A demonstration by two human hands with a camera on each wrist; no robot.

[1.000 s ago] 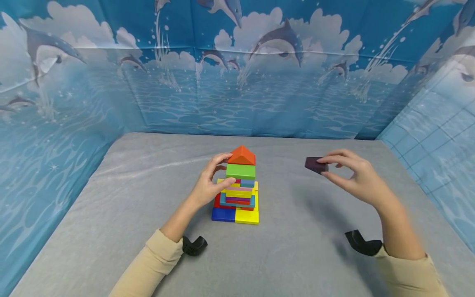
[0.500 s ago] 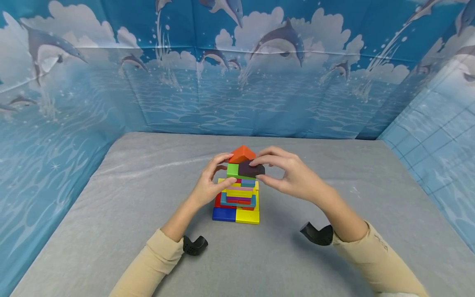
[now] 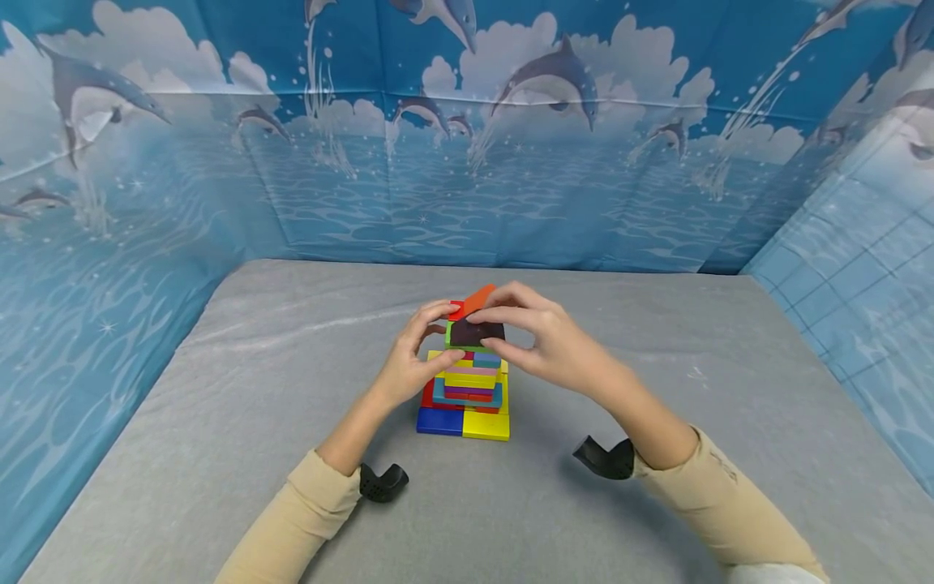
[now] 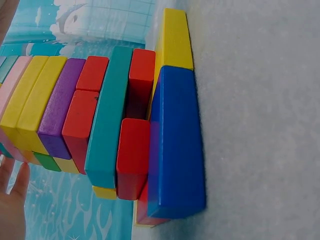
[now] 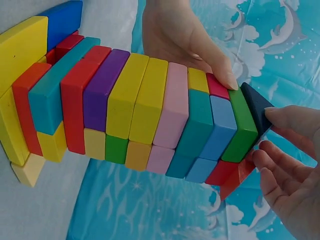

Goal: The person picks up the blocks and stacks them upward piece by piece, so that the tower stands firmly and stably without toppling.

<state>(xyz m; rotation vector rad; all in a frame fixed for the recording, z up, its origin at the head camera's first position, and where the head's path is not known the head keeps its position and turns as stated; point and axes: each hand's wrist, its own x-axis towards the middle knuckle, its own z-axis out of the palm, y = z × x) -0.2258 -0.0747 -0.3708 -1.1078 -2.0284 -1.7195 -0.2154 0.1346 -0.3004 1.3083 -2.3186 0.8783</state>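
A tower of coloured wooden blocks stands upright on blue and yellow base blocks. My left hand holds the tower's upper left side, its thumb near the green block and its fingers spread toward the back. My right hand pinches a dark wedge-shaped block between thumb and fingers, at the top front of the tower. In the right wrist view this wedge lies against the green block. An orange block and a red piece at the top are partly hidden by the right hand.
A grey cloth covers the table. Blue dolphin-print curtains stand behind it and at both sides. A black curved mount is on each wrist, one of them the left mount.
My right hand has carried the dark wedge block leftward from the right side to the tower's top front. The orange top block now sits turned. My left hand has stayed in place.
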